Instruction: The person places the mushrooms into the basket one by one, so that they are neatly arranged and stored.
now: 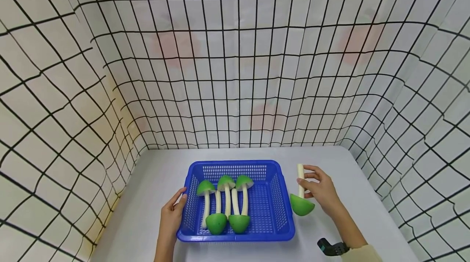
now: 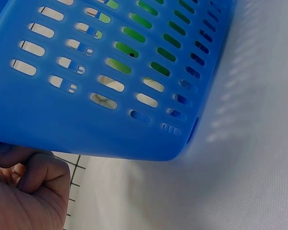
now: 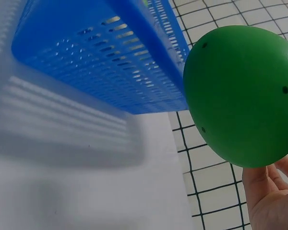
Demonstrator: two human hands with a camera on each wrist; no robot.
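Observation:
My right hand (image 1: 320, 186) pinches the white stem of a toy mushroom (image 1: 302, 207) just right of the blue basket. It is held stem up, with its green cap pointing down. In the right wrist view that cap (image 3: 240, 96) is large, dotted with dark spots, and hides much of the hand (image 3: 271, 196). My left hand (image 1: 171, 215) grips the left side of the blue plastic basket (image 1: 235, 238), and in the left wrist view its fingers (image 2: 50, 167) curl at the rim. Inside, several similar mushrooms (image 1: 216, 223) lie in the left and middle part, caps alternating between the far and near ends.
The basket stands on a white table (image 1: 147, 180). Black wire grid (image 1: 238, 56) walls in the table at the back and both sides, with pale cloth behind it. A black band with a device (image 1: 332, 247) is on the right wrist.

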